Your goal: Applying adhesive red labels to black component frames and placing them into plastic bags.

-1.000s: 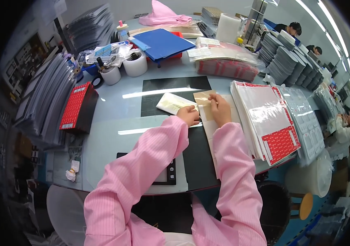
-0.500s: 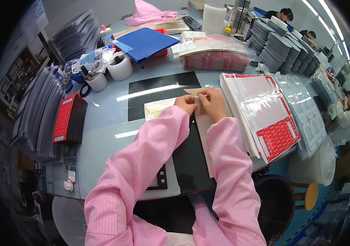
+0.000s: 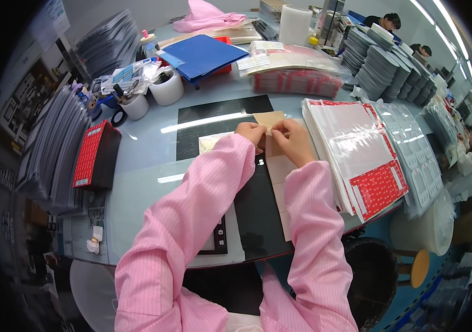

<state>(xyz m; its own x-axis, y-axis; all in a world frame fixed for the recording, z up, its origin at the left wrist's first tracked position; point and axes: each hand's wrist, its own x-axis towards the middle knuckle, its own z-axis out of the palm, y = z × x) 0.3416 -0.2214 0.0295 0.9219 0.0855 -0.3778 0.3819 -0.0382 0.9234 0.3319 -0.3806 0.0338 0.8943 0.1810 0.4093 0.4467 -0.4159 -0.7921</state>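
Observation:
A long tan strip of paper-like material [image 3: 278,176], marked off in segments, lies lengthwise on the black mat. At its far end, a darker tan piece [image 3: 269,118] shows just beyond my fingers. My left hand [image 3: 252,134] pinches that end from the left. From the right, my right hand [image 3: 293,143] pinches the same end, thumb and forefinger together, close to the left fingertips. What exactly lies between the fingertips is too small to make out. A cream-coloured packet or pad [image 3: 207,144] lies left of my left hand, partly covered by my sleeve.
Right of my hands lies a stack of red-and-white printed sheets [image 3: 352,149], beside clear plastic trays [image 3: 407,144]. A red-and-black box [image 3: 95,157] stands at the left. Behind are a blue folder [image 3: 205,57] and white cups with tools [image 3: 166,88]. Co-workers sit at the far right.
The darker tan piece at the strip's far end shows larger and squarer beyond my fingers. Both hands stay pinched close together there. The whole view has shifted slightly.

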